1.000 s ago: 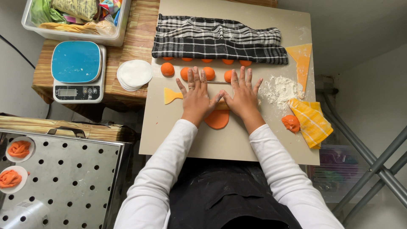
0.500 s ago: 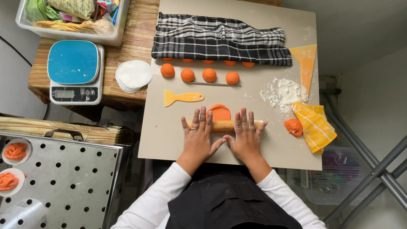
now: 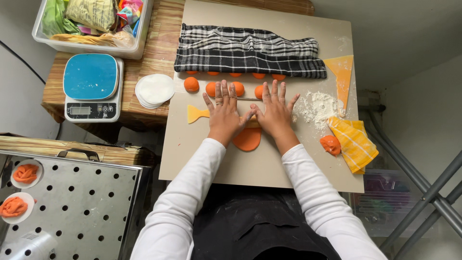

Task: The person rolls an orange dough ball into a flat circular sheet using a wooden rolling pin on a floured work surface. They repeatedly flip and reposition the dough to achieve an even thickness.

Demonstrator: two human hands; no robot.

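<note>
Now flat, spread fingers (image 3: pixel 226 94) press a rolling pin (image 3: pixel 251 123) over orange dough (image 3: pixel 247 139)

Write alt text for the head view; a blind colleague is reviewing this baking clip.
Seen from above, the left hand and right hand press flat on a rolling pin over a flattened orange dough disc on a beige board. Orange dough balls line up below a checked cloth, with a flour pile right and a blue kitchen scale left.

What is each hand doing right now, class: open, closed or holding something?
Left hand: open, fingers spread, palm pressing down on the rolling pin over the orange dough.
Right hand: open, fingers spread, palm pressing the same rolling pin.
</note>
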